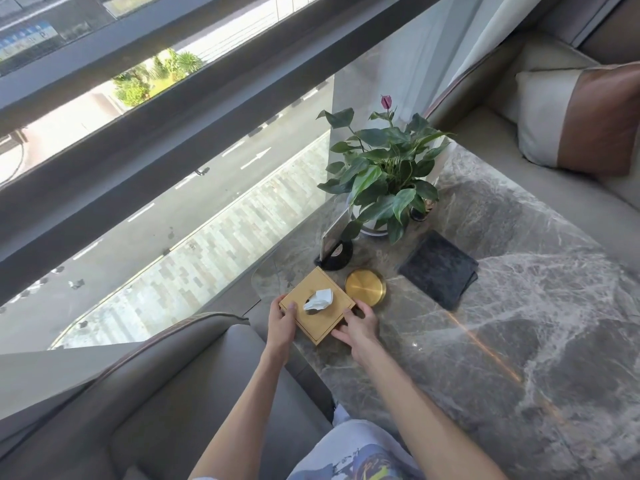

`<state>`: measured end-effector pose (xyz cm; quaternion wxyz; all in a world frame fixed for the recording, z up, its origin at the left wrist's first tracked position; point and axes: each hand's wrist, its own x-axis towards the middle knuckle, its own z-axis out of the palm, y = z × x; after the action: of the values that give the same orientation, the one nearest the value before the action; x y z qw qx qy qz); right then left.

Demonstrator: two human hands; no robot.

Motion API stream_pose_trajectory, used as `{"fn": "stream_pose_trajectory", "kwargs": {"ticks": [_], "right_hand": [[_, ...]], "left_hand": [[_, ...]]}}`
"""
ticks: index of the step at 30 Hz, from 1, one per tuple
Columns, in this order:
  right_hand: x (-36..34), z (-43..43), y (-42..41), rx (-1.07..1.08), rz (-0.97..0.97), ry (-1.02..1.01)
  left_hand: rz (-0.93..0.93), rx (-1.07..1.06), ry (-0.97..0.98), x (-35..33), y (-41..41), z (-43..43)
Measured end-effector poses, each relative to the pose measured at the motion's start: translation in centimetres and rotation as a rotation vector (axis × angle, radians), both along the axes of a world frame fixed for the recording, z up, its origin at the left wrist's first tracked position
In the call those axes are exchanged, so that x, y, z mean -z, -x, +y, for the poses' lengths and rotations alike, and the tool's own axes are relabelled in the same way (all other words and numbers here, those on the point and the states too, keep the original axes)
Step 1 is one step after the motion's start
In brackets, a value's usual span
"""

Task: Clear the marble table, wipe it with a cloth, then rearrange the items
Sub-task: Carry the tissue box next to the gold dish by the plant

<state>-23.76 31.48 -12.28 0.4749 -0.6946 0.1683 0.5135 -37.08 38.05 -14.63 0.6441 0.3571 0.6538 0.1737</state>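
Gripped the wooden tissue box [317, 304] from both sides at the tabletop's left edge, close to its rounded window-side corner (lifted or resting on the stone: could not tell). Curled the left hand [282, 322] round the box's left corner, thumb on the lid. Wrapped the right hand [358, 325] round the near right side, fingers along the wall, thumb at the right corner. Saw a white tissue [318, 299] poking from the slot in the lid. Saw a round gold tray [365, 289] just beside the box, on its right. Saw a folded dark cloth [438, 268] lying flat further right, apart from the tray. Saw a potted plant [384, 174] near the far edge of the marble table [519, 323], and a clear sign stand [334, 252] on a black base just in front of the pot.
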Motion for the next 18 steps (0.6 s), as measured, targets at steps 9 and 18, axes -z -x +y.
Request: {"fn": "stream_pose_trajectory", "kwargs": {"ticks": [9,18], "right_hand": [[0.16,-0.29,-0.04,-0.002,0.006,-0.008],[0.31,-0.40,-0.02,0.019,0.018,-0.027]], "left_hand": [[0.014,-0.012,-0.001,0.05,-0.03,-0.07],[0.007,-0.022,-0.031,0.41,-0.23,-0.14]]}}
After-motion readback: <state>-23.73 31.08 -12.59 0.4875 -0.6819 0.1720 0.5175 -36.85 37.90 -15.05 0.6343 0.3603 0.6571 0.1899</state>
